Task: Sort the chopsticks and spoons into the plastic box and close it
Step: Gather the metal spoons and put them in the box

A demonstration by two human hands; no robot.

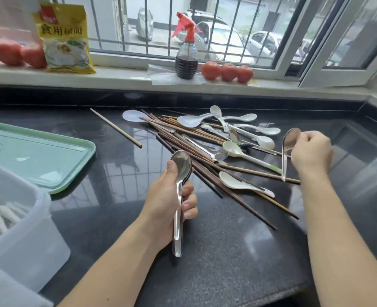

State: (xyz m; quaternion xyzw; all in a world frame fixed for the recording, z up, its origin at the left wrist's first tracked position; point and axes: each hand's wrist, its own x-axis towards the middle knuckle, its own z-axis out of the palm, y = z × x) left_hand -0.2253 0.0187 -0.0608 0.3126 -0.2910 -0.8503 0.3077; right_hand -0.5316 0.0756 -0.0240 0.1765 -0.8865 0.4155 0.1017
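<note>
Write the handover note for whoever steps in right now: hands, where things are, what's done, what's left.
Left hand: grips a stack of metal spoons, bowls up.
Right hand: holds one more metal spoon, lifted at the right of the pile.
Pile: dark chopsticks mixed with white spoons and a few metal spoons, mid-counter. One pale chopstick lies apart to its left.
Plastic box: open, at the near left; some white pieces inside, unclear what.
Green lid: off, flat on the counter behind the box.
Done: metal spoons partly gathered.
Left: box the held spoons, sort the remaining spoons and all chopsticks, close the lid.
</note>
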